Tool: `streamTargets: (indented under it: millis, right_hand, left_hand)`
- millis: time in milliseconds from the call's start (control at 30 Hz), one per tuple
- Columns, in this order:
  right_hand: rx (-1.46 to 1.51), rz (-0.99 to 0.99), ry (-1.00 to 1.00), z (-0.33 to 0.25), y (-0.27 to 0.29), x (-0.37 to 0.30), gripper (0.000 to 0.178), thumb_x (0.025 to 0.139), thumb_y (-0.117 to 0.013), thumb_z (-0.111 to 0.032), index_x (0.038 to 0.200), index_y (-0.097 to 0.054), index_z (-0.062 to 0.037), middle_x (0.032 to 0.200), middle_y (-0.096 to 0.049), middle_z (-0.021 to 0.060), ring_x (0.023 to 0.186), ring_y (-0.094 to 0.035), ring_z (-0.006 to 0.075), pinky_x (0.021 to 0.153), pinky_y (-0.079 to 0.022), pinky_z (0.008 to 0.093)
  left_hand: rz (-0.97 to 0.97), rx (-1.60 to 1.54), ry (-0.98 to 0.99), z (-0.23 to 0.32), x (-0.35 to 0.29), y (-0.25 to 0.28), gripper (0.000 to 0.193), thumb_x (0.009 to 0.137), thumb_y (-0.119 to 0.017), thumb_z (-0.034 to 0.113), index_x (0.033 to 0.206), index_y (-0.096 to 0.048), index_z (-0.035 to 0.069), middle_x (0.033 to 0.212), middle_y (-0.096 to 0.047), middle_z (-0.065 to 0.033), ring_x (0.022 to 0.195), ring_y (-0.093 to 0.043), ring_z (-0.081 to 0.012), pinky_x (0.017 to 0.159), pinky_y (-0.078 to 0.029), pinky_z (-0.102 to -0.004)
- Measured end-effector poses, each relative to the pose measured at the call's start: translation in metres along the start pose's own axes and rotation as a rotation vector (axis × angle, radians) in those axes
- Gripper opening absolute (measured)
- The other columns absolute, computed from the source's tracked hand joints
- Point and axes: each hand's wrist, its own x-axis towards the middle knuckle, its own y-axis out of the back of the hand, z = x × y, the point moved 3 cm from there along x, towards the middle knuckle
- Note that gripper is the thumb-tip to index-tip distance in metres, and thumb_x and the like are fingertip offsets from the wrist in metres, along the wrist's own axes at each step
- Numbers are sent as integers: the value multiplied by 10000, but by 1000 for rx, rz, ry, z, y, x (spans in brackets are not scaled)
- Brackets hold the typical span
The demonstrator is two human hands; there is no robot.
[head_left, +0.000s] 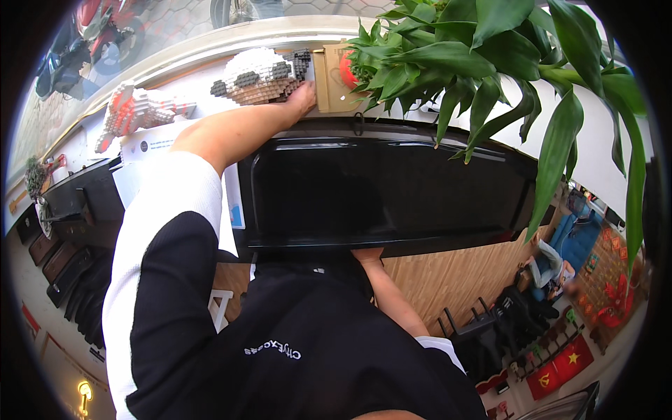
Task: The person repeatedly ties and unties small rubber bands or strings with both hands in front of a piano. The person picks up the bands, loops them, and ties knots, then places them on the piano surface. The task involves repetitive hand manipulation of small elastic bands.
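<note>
My left hand (302, 99) is stretched forward to the ledge, against the right end of a white, black and tan figure (259, 73) built of small blocks. Its fingers are mostly out of sight, so I cannot tell whether it grips the figure. Between me and the ledge lies a long glossy black panel (399, 196) with rounded corners. My right hand (367, 255) is at the panel's near edge, with its fingers hidden beneath. A flat tan box (336, 78) stands just right of my left hand.
A grey and orange block figure (133, 112) stands at the left of the ledge, by papers (129, 178). A large leafy plant (504, 63) overhangs the panel's right end. Black chairs (483, 329) and a seated person (553, 266) are at the right.
</note>
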Motion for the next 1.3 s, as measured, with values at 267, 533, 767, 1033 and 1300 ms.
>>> streamTargets:
  millis: [267, 533, 767, 1033, 1300]
  right_hand:
    - [13, -5, -13, -4, 6, 5, 500, 806, -687, -378, 1198, -654, -69, 1181, -648, 177, 1067, -625, 395, 928, -490, 502]
    - [123, -58, -68, -10, 22, 17, 593, 819, -651, -364, 1323, -585, -58, 1351, -562, 196, 1259, -518, 401, 1082, -388, 513]
    - [68, -70, -72, -10, 19, 15, 508, 807, -677, -342, 1242, -637, -83, 1249, -617, 179, 1155, -579, 394, 998, -450, 499]
    - [91, 21, -25, -5, 15, 13, 509, 801, -700, -398, 1194, -655, -78, 1155, -655, 180, 1062, -627, 387, 922, -496, 483]
    - [91, 11, -33, -6, 17, 13, 498, 796, -702, -391, 1187, -666, -84, 1196, -646, 170, 1098, -616, 381, 959, -480, 483]
  left_hand:
    - [82, 31, -37, -8, -4, 8, 297, 964, -494, 257, 1104, -736, 157, 1102, -682, -18, 1038, -592, -264, 811, -446, -428]
    - [-82, -45, -77, -20, -15, 34, 290, 958, -499, 249, 1097, -743, 177, 1128, -694, -7, 1061, -616, -224, 811, -458, -400]
    - [-266, -119, -138, -29, -30, 64, 285, 952, -504, 242, 1091, -749, 196, 1151, -705, 3, 1081, -637, -190, 811, -469, -375]
    - [-225, -251, -221, -23, -44, 76, 259, 956, -521, 228, 1050, -762, 206, 1107, -732, 18, 1034, -687, -182, 710, -519, -365]
    - [-128, -477, -129, -22, -41, 65, 243, 921, -537, 195, 978, -772, 180, 1030, -747, -32, 976, -711, -235, 772, -565, -371]
